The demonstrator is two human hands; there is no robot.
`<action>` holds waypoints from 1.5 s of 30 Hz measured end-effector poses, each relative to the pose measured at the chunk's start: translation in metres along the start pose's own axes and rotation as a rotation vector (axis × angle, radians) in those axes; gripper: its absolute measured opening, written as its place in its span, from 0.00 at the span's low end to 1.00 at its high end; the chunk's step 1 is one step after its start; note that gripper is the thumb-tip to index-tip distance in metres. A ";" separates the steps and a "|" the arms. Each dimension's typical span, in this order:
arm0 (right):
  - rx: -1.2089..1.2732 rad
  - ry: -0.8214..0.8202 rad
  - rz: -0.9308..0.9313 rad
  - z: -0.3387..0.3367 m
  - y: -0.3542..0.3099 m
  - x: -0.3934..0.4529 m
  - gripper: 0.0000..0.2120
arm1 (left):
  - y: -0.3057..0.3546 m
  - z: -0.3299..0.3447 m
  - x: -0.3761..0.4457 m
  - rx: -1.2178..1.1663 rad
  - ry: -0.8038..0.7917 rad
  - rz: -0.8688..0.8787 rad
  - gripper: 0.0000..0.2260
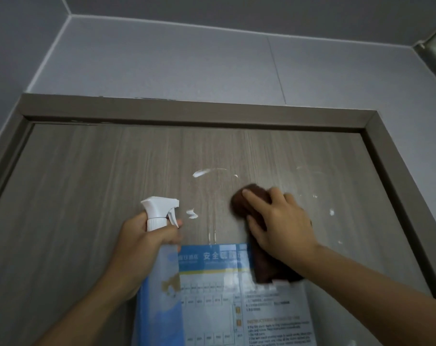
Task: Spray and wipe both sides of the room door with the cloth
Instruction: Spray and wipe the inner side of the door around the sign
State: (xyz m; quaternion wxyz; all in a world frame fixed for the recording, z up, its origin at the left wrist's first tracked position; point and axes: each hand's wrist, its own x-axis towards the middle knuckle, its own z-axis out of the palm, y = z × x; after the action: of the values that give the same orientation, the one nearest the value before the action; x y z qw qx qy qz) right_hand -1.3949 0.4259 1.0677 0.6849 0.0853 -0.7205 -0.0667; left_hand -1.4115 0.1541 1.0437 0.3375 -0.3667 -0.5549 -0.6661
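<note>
Here the fingers of the right hand lie spread and nearly straight over the brown cloth, pressing it flat against the door; that flat press looks chosen so the whole palm drives the fabric across the wood. The cloth bunches out past the fingertips toward ten o'clock, and a long tail of it hangs down toward six o'clock under the wrist, over the top right corner of the evacuation notice fixed to the door.

The left hand curls round the neck of the spray bottle, one fingertip showing just at the trigger. The nozzle faces three o'clock, toward the wiping hand, and the clear body of the bottle hangs down in front of the notice. Held this way, it is probably ready for another squirt without a change of grip.

Outward from the hands, white foam streaks sit at twelve o'clock of the bottle head and a smaller dab just beside the nozzle at three o'clock; more flecks lie at three o'clock of the cloth, near the door frame. These look not yet wiped, so I judge this side of the door is only partly done. The other side is not in view.
</note>
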 end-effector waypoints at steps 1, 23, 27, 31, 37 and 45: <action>0.012 0.009 0.045 -0.002 0.000 0.018 0.25 | -0.002 0.000 0.000 -0.001 0.000 0.004 0.22; -0.066 -0.036 0.128 -0.021 0.006 0.086 0.22 | -0.012 0.000 0.003 0.023 -0.002 0.039 0.17; -0.038 -0.043 0.054 -0.017 -0.008 0.057 0.23 | -0.012 -0.001 0.004 0.041 0.004 0.035 0.15; -0.060 -0.083 -0.179 -0.013 -0.010 -0.006 0.26 | -0.016 -0.003 0.004 0.048 0.009 0.037 0.12; -0.087 -0.017 0.009 -0.017 0.013 0.063 0.23 | -0.019 -0.003 0.007 0.056 0.012 0.045 0.14; 0.065 -0.014 -0.093 -0.010 -0.012 0.018 0.24 | -0.019 -0.003 0.007 0.074 0.018 0.063 0.10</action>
State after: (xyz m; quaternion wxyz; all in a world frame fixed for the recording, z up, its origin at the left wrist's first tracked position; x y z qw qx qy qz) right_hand -1.3857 0.4110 1.0832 0.6730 0.1403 -0.7223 -0.0756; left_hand -1.4313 0.1535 1.0401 0.3768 -0.3654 -0.5642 -0.6373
